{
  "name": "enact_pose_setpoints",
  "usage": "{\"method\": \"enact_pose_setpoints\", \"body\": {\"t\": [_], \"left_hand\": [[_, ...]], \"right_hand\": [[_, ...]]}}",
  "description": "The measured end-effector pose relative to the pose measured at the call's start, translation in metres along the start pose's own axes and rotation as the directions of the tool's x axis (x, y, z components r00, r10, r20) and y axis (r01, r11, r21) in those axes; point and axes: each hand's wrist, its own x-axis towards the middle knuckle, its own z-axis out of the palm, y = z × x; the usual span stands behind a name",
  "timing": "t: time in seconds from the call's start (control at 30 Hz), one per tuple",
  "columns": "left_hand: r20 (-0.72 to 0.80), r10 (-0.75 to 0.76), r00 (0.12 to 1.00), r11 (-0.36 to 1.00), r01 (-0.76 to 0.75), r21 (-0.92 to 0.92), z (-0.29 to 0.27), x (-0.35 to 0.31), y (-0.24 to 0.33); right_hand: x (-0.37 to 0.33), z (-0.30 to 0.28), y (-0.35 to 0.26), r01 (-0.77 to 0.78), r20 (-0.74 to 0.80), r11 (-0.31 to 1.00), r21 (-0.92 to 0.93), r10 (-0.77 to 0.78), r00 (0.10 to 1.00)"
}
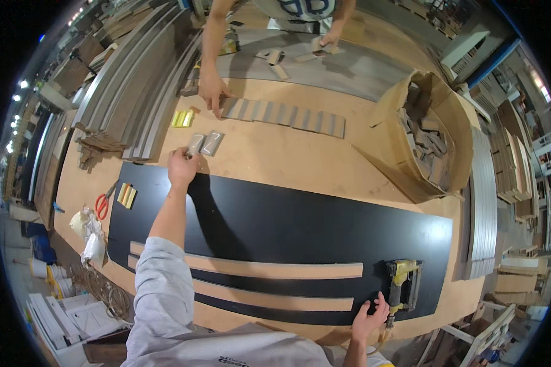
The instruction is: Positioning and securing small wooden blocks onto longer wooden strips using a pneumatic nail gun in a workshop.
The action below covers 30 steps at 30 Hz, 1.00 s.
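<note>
My left hand (183, 167) reaches over the far edge of a black panel (300, 220). Its fingers are closed at the near end of a small wood block (196, 143) with a pale squiggle, perhaps glue, on top. Beside that lies a second block (211, 143), marked the same way. My right hand (371, 315) is open, fingers apart, just left of a yellow and black nail gun (403, 284) resting on the panel's right end. Two long wood strips (275, 268) lie across the near part of the panel, partly covered by my left forearm.
Opposite, a person's hand (213, 92) touches a row of small blocks (288, 114); their other hand (330, 38) holds a block. A cardboard box (404, 147) of wood pieces stands right. Red scissors (101, 207), yellow staple strips (182, 118) and stacked boards (134, 79) are left.
</note>
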Motion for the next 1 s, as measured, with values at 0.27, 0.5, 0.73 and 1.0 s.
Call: {"method": "enact_pose_setpoints", "body": {"t": [0.27,0.5,0.73,1.0], "left_hand": [[0.252,0.355,0.901,0.87,-0.22,-0.441,-0.011,-0.174,0.084],[0.512,0.387,0.767,0.92,-0.282,-0.272,0.004,-0.284,0.178],[0.485,0.57,0.663,0.817,-0.394,-0.421,0.0,-0.324,0.155],[0.393,0.71,0.585,0.694,-0.676,-0.248,-0.031,-0.36,0.145]], "right_hand": [[0.007,0.003,-0.005,-0.039,-0.013,0.997,0.066,0.04,0.999],[0.039,0.003,-0.038,-0.025,-0.01,0.86,0.51,0.035,0.999],[0.097,0.03,-0.122,0.03,0.317,0.903,0.429,-0.181,0.931],[0.119,0.075,-0.207,0.282,0.472,0.954,-0.107,-0.201,0.858]]}}
